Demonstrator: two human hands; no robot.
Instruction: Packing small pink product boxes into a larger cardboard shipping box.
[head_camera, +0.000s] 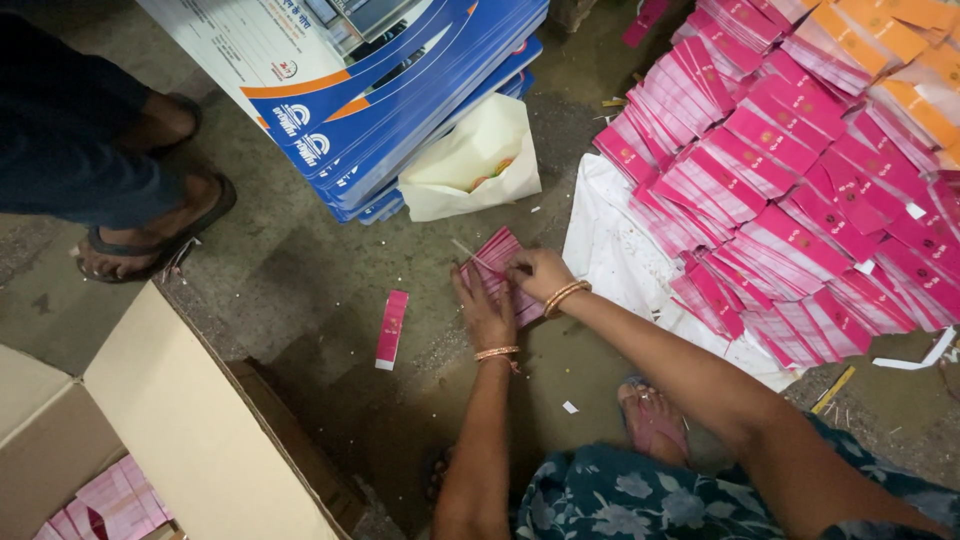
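Together our left hand and right hand grasp the pink flat cartons on the floor; light, slippery, best gripped by edges.

Both arms stretched forward and down; left hand flat, right hand curled, hands touching.

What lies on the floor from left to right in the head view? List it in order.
Open cardboard box → single pink carton → left hand → right hand, both on a small pink stack → white sheet → big heap of pink cartons.
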